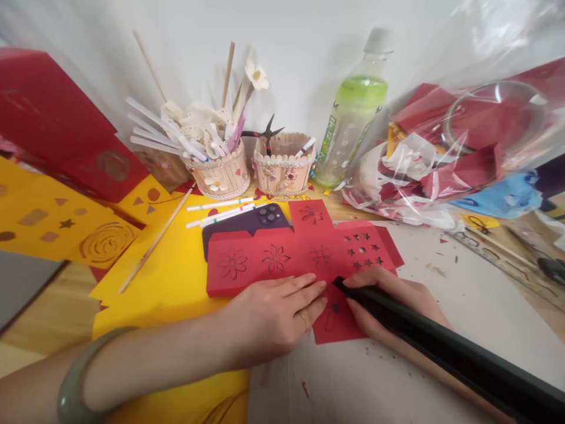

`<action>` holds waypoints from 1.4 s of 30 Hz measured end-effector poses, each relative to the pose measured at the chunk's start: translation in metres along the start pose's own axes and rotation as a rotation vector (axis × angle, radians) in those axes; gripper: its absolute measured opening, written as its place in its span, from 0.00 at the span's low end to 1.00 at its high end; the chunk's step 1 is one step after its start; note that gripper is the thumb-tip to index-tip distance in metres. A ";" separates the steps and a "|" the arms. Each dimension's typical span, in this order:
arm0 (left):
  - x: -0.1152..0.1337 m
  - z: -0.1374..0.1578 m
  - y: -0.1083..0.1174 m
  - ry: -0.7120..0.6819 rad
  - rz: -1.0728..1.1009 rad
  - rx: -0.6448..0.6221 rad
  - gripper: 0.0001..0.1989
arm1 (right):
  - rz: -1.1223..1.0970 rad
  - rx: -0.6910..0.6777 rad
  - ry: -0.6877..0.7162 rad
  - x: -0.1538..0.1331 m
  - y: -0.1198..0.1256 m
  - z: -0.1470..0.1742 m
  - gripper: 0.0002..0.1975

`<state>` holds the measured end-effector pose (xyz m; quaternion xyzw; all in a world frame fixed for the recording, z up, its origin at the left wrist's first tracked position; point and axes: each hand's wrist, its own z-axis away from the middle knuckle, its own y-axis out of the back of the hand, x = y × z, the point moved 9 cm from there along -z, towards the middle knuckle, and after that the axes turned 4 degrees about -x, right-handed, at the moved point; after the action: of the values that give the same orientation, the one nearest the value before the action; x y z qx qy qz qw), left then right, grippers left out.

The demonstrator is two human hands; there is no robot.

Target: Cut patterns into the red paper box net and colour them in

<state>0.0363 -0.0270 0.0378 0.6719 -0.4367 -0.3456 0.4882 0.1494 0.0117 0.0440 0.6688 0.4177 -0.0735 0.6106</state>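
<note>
A red paper cutout (304,265), shaped like an unfolded box, lies in front of me. Flowers, a lattice pattern and small stars are cut or drawn on its panels. My left hand (282,312) rests flat on its near side, fingers stretched out and close together. My right hand (397,294) is closed around a long black tool (424,324), which slants from the lower right corner. The tool's narrow end reaches the red paper just right of my left fingertips; its exact kind is not clear. Part of the lower panel is covered by my right hand.
Yellow sheets (145,253) lie left, with a wooden stick (154,241) across them. A dark phone (247,224) sits partly under the red paper. Behind stand two decorated pots (220,176), a green-labelled bottle (353,118) and a plastic bag (468,141) of scraps. A ruler (503,259) lies right.
</note>
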 end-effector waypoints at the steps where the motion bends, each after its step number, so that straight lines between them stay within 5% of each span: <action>1: 0.000 0.000 0.000 0.004 0.003 0.004 0.16 | 0.005 0.001 0.012 -0.001 0.000 0.000 0.07; 30: -0.003 -0.001 0.002 0.046 0.047 0.020 0.18 | 0.023 -0.016 0.139 -0.013 -0.004 0.002 0.10; 42: -0.003 0.000 0.002 0.040 0.063 0.004 0.18 | -0.007 -0.011 0.088 -0.011 -0.004 0.004 0.08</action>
<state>0.0346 -0.0242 0.0398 0.6655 -0.4487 -0.3156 0.5062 0.1410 0.0030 0.0467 0.6664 0.4470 -0.0439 0.5951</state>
